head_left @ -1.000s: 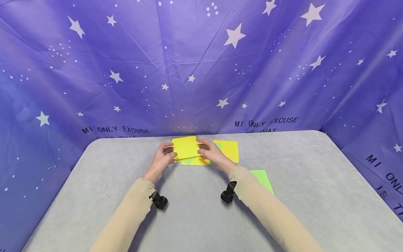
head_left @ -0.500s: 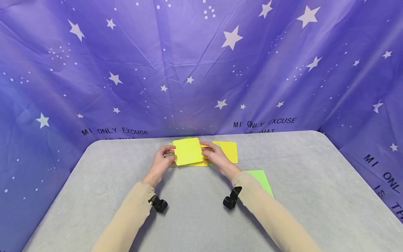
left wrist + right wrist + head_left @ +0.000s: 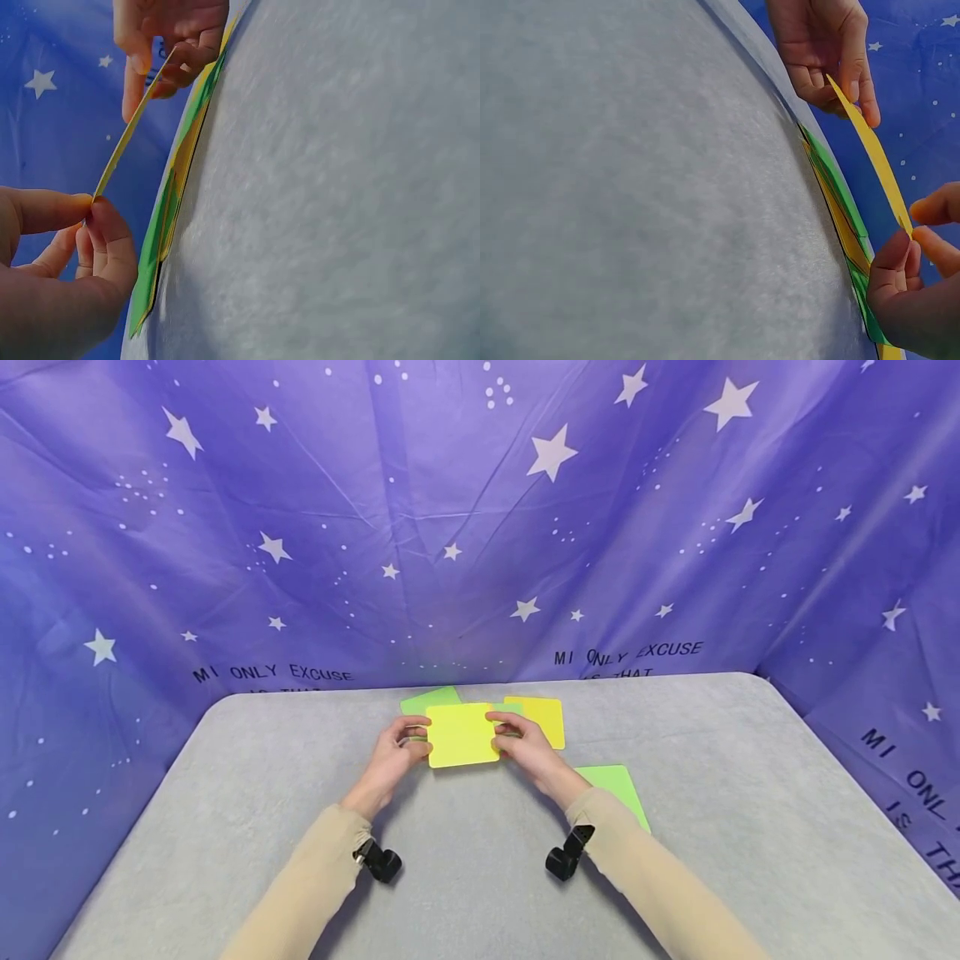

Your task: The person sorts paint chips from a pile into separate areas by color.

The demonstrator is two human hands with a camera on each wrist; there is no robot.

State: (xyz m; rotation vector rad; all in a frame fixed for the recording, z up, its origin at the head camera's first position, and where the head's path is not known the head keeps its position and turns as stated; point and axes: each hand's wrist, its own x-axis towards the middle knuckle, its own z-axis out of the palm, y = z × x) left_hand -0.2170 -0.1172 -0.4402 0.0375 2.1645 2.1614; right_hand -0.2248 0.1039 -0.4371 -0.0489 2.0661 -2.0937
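Observation:
Both hands hold one yellow card [image 3: 462, 735] with rounded corners by its opposite short edges. My left hand [image 3: 392, 758] pinches its left edge between thumb and fingers. At the right edge, my right hand [image 3: 531, 754] pinches it in the same way. Seen edge-on in the left wrist view, the thin yellow card [image 3: 124, 142] bows slightly and is lifted above the table. Beneath and behind it lie overlapping green and yellow cards, among them a green card [image 3: 433, 698] at the back left; the held card hides part of them.
Another yellow card [image 3: 545, 720] lies right of my right hand. Nearer, a green card [image 3: 615, 789] is partly covered by my right sleeve [image 3: 645, 860]. The grey table [image 3: 465, 877] ends at a purple star-patterned curtain [image 3: 450, 485].
The yellow card has come off the pile, toward me and slightly right, both hands moving with it. The green card at the back left is now uncovered.

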